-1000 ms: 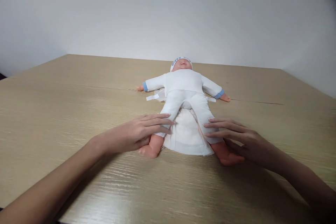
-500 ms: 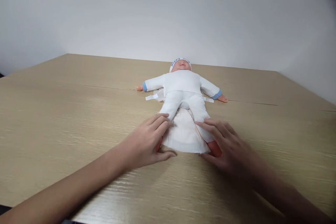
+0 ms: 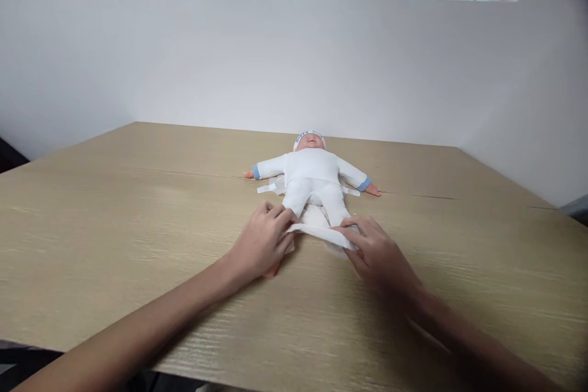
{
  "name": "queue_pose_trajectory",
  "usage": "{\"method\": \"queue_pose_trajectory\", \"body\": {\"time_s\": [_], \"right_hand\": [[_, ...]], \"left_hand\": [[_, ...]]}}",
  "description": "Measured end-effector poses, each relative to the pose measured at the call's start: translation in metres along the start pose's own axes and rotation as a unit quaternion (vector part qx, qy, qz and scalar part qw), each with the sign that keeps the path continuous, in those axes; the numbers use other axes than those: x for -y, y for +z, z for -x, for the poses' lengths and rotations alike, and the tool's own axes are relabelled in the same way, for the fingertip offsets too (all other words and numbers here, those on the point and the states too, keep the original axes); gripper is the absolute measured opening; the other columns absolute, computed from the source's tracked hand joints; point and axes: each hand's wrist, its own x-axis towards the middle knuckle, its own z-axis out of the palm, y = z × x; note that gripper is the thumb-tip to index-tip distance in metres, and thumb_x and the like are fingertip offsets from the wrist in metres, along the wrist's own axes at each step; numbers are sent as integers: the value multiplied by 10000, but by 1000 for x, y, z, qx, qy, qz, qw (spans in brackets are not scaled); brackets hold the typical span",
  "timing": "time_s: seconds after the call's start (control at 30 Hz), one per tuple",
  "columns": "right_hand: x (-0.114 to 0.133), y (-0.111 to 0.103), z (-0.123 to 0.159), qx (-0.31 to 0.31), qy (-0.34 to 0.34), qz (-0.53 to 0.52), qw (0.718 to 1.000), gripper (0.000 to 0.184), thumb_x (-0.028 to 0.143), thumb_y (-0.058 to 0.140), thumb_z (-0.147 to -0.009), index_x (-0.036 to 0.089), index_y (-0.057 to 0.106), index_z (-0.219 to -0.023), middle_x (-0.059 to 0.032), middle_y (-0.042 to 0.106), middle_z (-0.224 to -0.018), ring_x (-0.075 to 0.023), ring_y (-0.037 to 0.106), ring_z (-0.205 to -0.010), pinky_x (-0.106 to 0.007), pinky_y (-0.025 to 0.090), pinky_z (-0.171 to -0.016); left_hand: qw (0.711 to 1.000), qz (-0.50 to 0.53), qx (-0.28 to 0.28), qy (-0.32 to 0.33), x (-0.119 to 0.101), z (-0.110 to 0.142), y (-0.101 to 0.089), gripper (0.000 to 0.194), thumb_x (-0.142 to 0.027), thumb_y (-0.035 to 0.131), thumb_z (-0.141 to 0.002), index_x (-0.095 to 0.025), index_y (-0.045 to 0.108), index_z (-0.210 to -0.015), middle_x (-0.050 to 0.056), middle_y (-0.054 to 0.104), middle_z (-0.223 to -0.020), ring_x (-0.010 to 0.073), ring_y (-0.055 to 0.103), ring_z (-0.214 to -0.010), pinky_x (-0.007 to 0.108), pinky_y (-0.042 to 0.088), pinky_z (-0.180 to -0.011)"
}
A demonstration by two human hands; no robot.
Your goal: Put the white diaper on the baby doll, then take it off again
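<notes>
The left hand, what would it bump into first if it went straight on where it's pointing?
Besides the diaper edge in its fingers, the left hand would probably meet the doll's closer white leg first; depth is unclear, so they may already touch.

- Doll [image 3: 312, 164]: on its back on the wood-grain surface [image 3: 138, 226], arms spread, legs apart, dressed in white with blue cuffs.
- Diaper [image 3: 322, 233]: under the doll, front edge raised between the legs.
- Left hand [image 3: 261, 240]: fingers closed on one end of that edge, beside the doll's leg.
- Right hand [image 3: 380, 252]: fingers closed on the opposite end.
- Fastening tabs [image 3: 266, 188]: spread outward either side of the waist.
- White partition [image 3: 294, 61]: behind the surface.
</notes>
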Motion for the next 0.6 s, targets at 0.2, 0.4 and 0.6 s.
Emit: {"method": "queue_pose_trajectory", "body": {"time_s": [0.2,0.4,0.6], "right_hand": [[-16,-10,-52,-90,62,-112,988,270,342,465,-1103,218,693,-1025,-94,702,-1046,-271,662,-991,-392,511,-891],[-54,7,-123,-114,244,-230,935,310,481,574,-999,210,724,-984,-96,750,-1032,-308,665,-1005,-438,486,-975],[-83,42,-154,-71,310,-374,871,427,579,613,-949,192,767,-1044,-79,830,-1066,-302,731,-1063,-393,568,-952]], "left_hand": [[992,106,-55,-29,9,-37,-15,228,-408,485,-1092,-230,609,-1018,73,663,-1139,285,548,-1124,454,473,-1004],[941,298,-98,-125,45,-111,-8,212,-330,576,-1019,-217,535,-844,7,566,-889,226,528,-943,364,428,-936],[866,451,-88,-199,76,-150,22,240,-366,608,-1010,-208,528,-847,-21,530,-764,174,523,-777,300,432,-781]]}}
